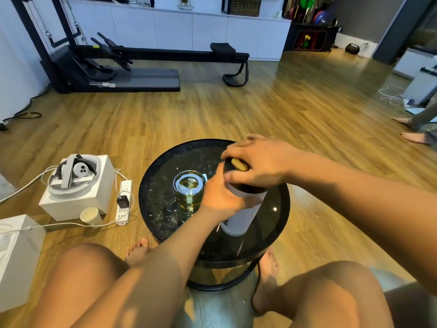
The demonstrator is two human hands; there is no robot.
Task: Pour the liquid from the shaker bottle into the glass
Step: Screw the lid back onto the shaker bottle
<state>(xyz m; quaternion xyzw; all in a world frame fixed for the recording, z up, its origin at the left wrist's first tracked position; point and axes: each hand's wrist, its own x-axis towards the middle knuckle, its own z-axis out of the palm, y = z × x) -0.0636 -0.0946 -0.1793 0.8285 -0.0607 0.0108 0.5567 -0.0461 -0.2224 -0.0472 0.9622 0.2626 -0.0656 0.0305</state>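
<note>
So the person sits by a small round black table (279, 209) with a shiny top. On it stands a white shaker bottle (246, 209) with a black lid (230, 165). It stands upright, maybe tipped just a little. Right next to it, on the left, stands a clear glass (189, 191).

The left hand (222, 197) is wrapped around the middle of the bottle, fingers closed on it, holding it steady. The right hand (257, 162) lies over the top of the lid, with its fingers bent down around the rim and pressing on it. A small tan bit shows on the lid under that hand. It may be the cap of the spout, but I cannot tell if it is open or closed.

The glass already has some yellow drink in the bottom, about a third full. Where that drink came from, I cannot tell. No drink is pouring now, since the bottle is standing on the table and not tipped over the glass.

I think the hands are working on the lid, either opening it or closing it. If opening, the pouring is not done yet: lift the bottle, tip it over the glass, let the drink run in. If closing, the job is almost done.
</note>
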